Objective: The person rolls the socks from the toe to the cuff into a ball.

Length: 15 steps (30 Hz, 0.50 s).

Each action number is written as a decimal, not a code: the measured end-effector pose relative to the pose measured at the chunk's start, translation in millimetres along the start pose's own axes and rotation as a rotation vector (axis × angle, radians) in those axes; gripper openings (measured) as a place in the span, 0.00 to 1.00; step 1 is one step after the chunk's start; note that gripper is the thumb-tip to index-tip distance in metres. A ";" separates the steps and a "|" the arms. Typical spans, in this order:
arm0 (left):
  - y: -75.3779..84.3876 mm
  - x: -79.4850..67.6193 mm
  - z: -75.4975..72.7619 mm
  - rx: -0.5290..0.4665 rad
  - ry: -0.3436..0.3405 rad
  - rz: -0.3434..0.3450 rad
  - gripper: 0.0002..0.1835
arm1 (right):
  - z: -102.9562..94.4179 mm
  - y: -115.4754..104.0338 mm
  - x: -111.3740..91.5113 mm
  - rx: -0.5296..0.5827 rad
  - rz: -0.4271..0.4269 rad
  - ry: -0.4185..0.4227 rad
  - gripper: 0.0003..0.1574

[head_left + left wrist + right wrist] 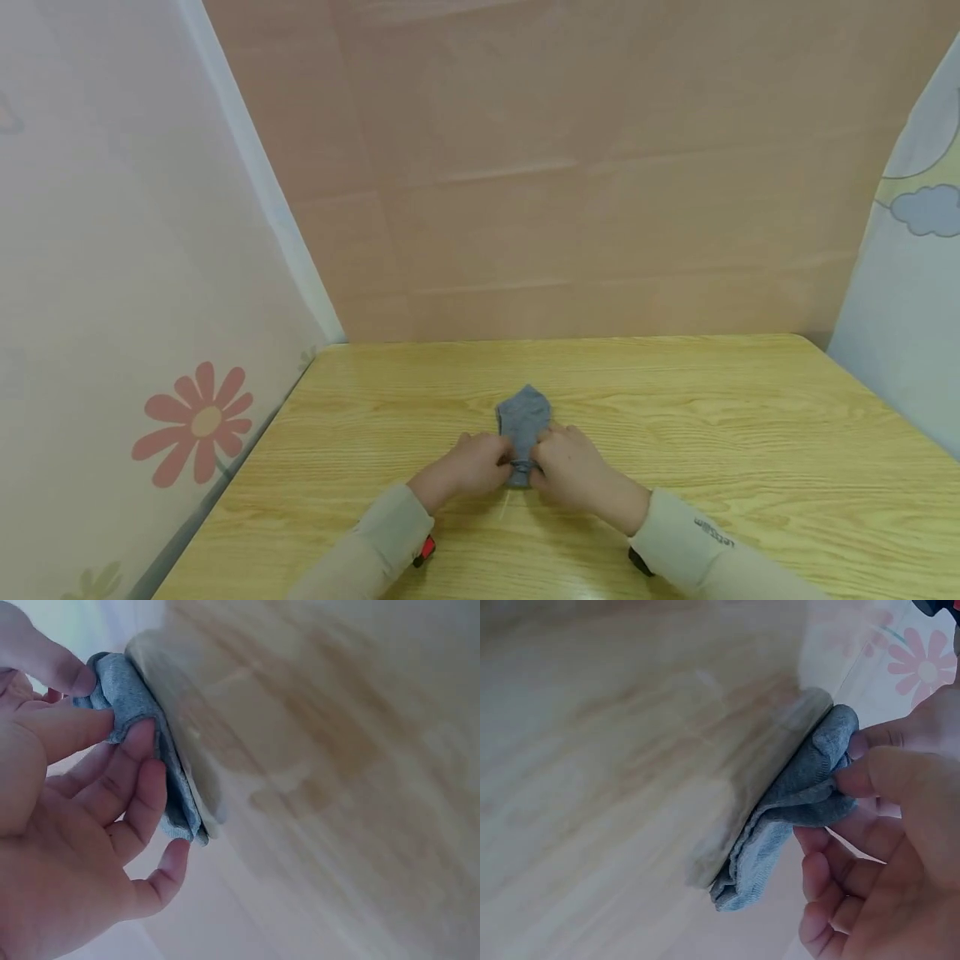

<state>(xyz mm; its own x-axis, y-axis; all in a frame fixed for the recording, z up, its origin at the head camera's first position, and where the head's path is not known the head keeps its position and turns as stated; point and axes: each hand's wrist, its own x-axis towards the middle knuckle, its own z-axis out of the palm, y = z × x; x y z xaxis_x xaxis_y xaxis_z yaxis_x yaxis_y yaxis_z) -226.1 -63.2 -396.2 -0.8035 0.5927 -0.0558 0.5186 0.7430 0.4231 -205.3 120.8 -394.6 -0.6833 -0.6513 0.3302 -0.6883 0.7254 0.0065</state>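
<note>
A small grey sock [525, 417] lies on the table in front of me, its near end rolled or folded over into a thicker bunch. My left hand [480, 465] pinches the left side of that near end; in the left wrist view the thumb and fingers close on the grey knit fabric [124, 690]. From the other side, my right hand [570, 467] pinches the fold between thumb and index finger. Layered edges of the sock [769, 836] show in the right wrist view, with the remaining right fingers loosely curled beside it. The fingers cover part of the fold.
The wood-grain table [360, 400] stretches out around the hands, and its shiny surface reflects the sock. A plain brownish panel [585, 183] stands behind its back edge. Left of it is a pale wall with a red flower [202, 422]; another pale wall [900, 333] borders the right.
</note>
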 end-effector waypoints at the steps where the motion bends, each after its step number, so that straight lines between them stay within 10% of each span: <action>1: 0.0 0.0 0.1 0.020 0.010 0.006 0.04 | 0.4 0.9 0.1 0.010 -0.001 -0.010 0.21; 15: 4.5 -2.2 -4.2 0.322 0.037 0.187 0.04 | -2.3 6.9 -1.3 0.076 -0.080 -0.004 0.09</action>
<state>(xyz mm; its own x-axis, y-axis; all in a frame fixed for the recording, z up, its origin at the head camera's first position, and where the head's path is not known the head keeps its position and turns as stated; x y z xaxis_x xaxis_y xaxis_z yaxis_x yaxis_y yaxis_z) -223.2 -62.5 -390.4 -0.6931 0.7202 0.0304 0.7181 0.6861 0.1167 -208.6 127.2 -392.8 -0.6260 -0.7076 0.3277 -0.7574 0.6518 -0.0392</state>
